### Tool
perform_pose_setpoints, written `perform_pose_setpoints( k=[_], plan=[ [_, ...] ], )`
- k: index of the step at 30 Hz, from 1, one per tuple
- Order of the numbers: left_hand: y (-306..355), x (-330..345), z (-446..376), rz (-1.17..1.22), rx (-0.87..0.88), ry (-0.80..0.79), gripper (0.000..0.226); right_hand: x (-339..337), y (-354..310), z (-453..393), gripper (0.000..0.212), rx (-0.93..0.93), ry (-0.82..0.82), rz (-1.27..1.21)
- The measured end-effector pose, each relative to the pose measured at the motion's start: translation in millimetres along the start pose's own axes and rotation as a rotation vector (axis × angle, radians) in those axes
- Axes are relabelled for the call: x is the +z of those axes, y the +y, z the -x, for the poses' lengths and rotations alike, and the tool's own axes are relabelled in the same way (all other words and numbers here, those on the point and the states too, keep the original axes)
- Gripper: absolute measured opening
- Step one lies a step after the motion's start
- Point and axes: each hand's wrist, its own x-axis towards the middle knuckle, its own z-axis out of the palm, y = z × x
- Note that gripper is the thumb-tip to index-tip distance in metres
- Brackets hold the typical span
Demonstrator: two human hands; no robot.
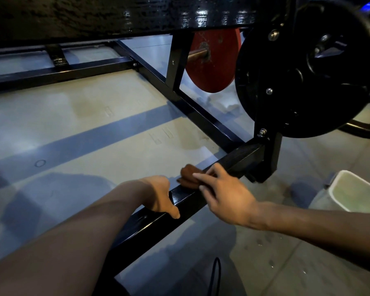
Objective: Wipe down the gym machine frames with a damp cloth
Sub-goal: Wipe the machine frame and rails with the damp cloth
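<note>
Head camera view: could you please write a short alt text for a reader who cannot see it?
A person's right hand presses a brown cloth onto a black floor-level frame bar of a gym machine, while the left hand grips the same bar nearer the camera. A red weight plate and a black weight plate hang behind; a white bucket stands at right.

I am seeing a frame bar (186, 199) of square metal tubing, painted black and shining glossily where light is catching its top face. A soft, matt brown cloth (187, 176) is bunching on it. The black weight plate (303, 67) is looking smooth and semi-glossy, with bright bare-metal bolt heads. The red plate (214, 63) is showing dull, scuffed paint around a bare steel sleeve. The floor (94, 129) is reading as smooth, faintly sheened concrete, stained in patches. The pale bucket (355, 192) is looking like matt plastic.
</note>
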Motion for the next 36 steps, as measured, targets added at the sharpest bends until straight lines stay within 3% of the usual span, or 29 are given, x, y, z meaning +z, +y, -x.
perform_pose_setpoints(
  k=[3, 7, 11, 15, 17, 20, 22, 24, 28, 31, 34, 36],
  plan=[
    [-2.4, 2.0, -0.3, 0.015, 0.004, 0.024, 0.065, -7.2, -22.8, -9.1, 0.029, 0.195, -0.131, -0.481],
    [-10.8, -0.5, 0.8, 0.052, -0.027, 0.059, 0.087, -34.1, -31.2, -21.1, 0.027, 0.557, -0.358, -1.151],
    [-20.9, -4.1, -0.7, 0.233, -0.010, 0.174, 0.098, -33.2, -27.9, -22.2, 0.034, 0.728, -0.411, -1.320],
    [-28.0, -4.2, -4.9, 0.351, 0.162, 0.306, 0.124, -29.4, -27.5, -28.5, 0.042, 0.775, -0.492, -1.403],
    [-25.9, -5.3, -9.3, 0.311, 0.258, 0.407, 0.111, -28.9, -27.9, -31.4, 0.045, 0.779, -0.526, -1.443],
    [-22.1, -7.0, -13.9, 0.164, 0.289, 0.477, 0.048, -30.7, -30.8, -35.1, 0.049, 0.735, -0.569, -1.470],
    [-23.5, -6.5, -13.9, 0.112, 0.269, 0.480, 0.024, -37.8, -32.6, -34.4, 0.050, 0.634, -0.596, -1.389],
    [-28.3, -5.5, -14.3, 0.099, 0.243, 0.480, 0.020, -43.0, -32.0, -31.2, 0.046, 0.447, -0.581, -1.081],
    [-32.6, -5.4, -14.6, 0.137, 0.227, 0.511, 0.021, -36.6, -21.8, -27.9, 0.062, 0.020, -0.336, -0.392],
    [-31.2, -7.7, -13.0, 0.192, 0.216, 0.536, 0.022, -27.8, -7.0, -26.2, 0.062, -0.187, -0.190, -0.101],
    [-26.0, -5.9, -10.5, 0.215, 0.193, 0.454, 0.043, -23.8, 10.7, -24.1, 0.062, -0.267, -0.151, 0.157],
    [-21.9, -2.2, -7.4, 0.229, 0.133, 0.345, 0.081, -21.6, 26.5, -23.3, 0.061, -0.235, -0.140, 0.247]
  ],
)
